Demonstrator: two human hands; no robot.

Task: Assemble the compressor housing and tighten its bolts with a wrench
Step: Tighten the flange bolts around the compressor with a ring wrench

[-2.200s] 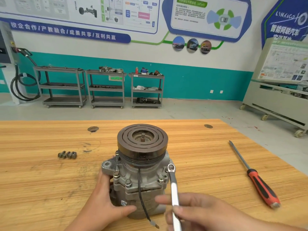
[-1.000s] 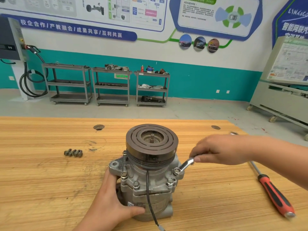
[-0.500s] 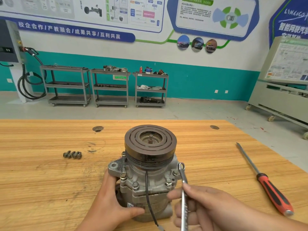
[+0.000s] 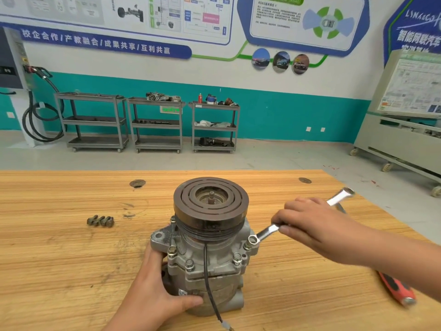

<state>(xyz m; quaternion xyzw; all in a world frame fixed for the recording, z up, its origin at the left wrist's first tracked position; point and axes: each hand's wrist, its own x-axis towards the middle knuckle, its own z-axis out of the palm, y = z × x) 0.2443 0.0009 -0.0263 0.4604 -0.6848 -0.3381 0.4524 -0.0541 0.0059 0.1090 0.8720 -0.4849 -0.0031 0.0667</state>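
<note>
The right hand (image 4: 310, 225) was clenched round the middle of the wrench (image 4: 267, 233), a flat bright steel bar with a ring at each end; the near ring sat over a bolt (image 4: 247, 246) on the right of the housing flange, and the shank slanted up and away toward the bench's right edge, probably to give leverage for a tightening swing; the left hand (image 4: 152, 290) grasped the lower body of the compressor (image 4: 210, 261), thumb across its front, seemingly to stop the unit twisting under the torque; the compressor stood upright near the middle of the front edge, a rough cast grey-metal casing with hex bolts round its flange and a dark, ringed, round pulley (image 4: 211, 201) on top; a thin black wire (image 4: 207, 278) hung down its front; three dull spare bolts (image 4: 100, 220) lay in a row toward the left of the grained wooden bench (image 4: 59, 259); a red-handled screwdriver (image 4: 396, 290) lay near the right edge, partly behind the right forearm.
</note>
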